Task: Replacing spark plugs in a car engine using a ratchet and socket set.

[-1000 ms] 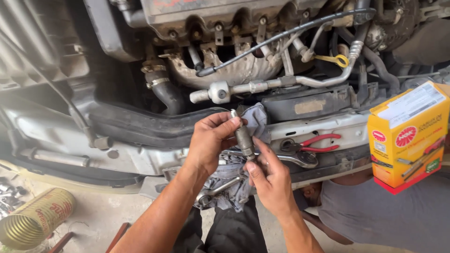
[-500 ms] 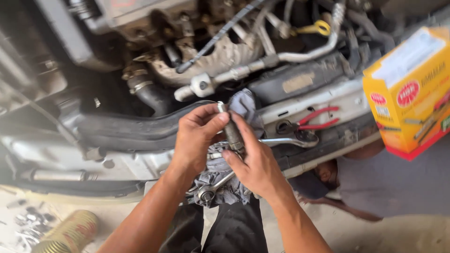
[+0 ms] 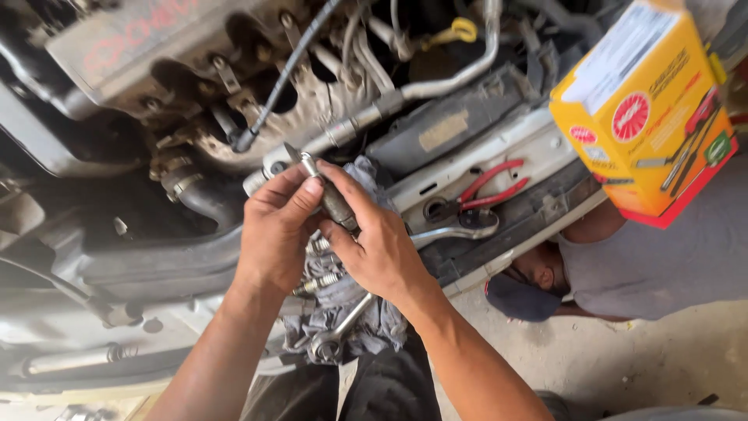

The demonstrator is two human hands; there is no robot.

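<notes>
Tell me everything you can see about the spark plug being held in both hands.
The spark plug is a short, dark, grimy metal piece with a lighter silvery tip pointing up-left. It is tilted diagonally over a grey rag. The left hand pinches its upper end between thumb and fingertips; the right hand grips its lower body, hiding the bottom end. Its finer details are too small to tell.

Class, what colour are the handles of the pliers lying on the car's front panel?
Red; the pliers show clearly in the head view, right of both hands.
</notes>
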